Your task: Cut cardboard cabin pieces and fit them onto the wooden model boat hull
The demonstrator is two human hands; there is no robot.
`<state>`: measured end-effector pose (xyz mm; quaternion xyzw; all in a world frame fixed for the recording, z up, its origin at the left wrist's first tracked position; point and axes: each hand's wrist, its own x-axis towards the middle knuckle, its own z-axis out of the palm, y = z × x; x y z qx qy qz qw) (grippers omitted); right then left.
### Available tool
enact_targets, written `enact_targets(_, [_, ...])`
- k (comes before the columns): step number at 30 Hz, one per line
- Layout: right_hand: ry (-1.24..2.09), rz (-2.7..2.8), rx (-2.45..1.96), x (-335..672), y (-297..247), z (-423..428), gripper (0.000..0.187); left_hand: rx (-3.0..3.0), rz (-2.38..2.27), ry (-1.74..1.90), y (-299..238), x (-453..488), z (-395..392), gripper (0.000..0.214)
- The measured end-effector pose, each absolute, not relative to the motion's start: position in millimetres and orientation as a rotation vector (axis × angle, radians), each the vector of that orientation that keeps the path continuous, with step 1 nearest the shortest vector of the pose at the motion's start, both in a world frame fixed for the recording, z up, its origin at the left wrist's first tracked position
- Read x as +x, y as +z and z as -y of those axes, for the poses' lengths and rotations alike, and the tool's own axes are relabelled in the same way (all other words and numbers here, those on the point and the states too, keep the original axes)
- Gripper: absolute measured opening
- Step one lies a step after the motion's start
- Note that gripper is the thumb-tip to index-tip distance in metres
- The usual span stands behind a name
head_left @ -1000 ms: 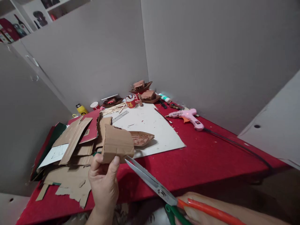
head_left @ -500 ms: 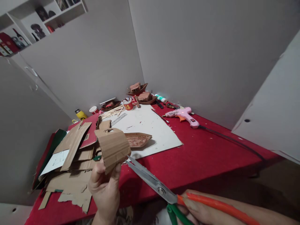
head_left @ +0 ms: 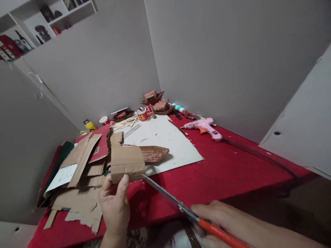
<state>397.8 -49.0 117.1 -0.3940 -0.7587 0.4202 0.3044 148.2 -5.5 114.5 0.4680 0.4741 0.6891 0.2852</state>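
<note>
The left thumb point(head_left: 124, 182) and fingers pinch the lower edge of a bent cardboard piece point(head_left: 128, 160), which the left hand point(head_left: 115, 203) holds up in front of the near left part of the white sheet point(head_left: 173, 137). The right hand point(head_left: 219, 217), nearer than the white sheet, is wrapped around the orange-handled scissors point(head_left: 184, 208); their tips point at the piece's lower right corner, though whether they touch it I cannot tell. The blades show edge-on, so their spread is unclear.

Just behind the piece, a small boat hull point(head_left: 156, 154) lies on the white sheet, partly hidden. A ruler point(head_left: 132, 131) rests toward its far left side. Left of the white sheet is a pile of cardboard point(head_left: 80, 199); right of it, a pink glue gun point(head_left: 204, 127) lies on the red cloth point(head_left: 232, 165). At its far edge stands a red paper cup point(head_left: 142, 116), with roofed model boats point(head_left: 160, 106) beyond.
</note>
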Motion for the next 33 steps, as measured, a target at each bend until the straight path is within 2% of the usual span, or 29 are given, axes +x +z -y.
enact_targets(3, [1.001,2.16,-1.183,400.6,115.3,44.9,0.025,1.122,-1.209,1.755,116.8,150.3,5.3,0.017])
enact_targets(8, [0.613,2.311,-1.443,400.6,121.8,32.2,0.038,0.98,-1.024,1.659,123.5,159.8,7.3,0.016])
enact_targets(16, [0.06,2.335,-1.337,400.3,127.4,18.9,0.047,0.978,-1.047,1.663,137.3,162.1,20.5,0.026])
enact_targets(21, [-0.223,2.324,-1.252,400.4,137.5,10.3,0.051,1.079,-1.049,1.669,144.2,158.7,24.6,0.022])
enact_targets(26, [-0.241,2.347,-1.231,398.3,140.4,7.2,0.052,1.146,-1.024,1.693,147.7,157.5,29.3,0.023])
enact_targets(33, [0.039,2.446,-1.375,386.6,142.4,11.6,0.057,1.192,-1.0,1.782,149.1,161.4,27.2,0.02])
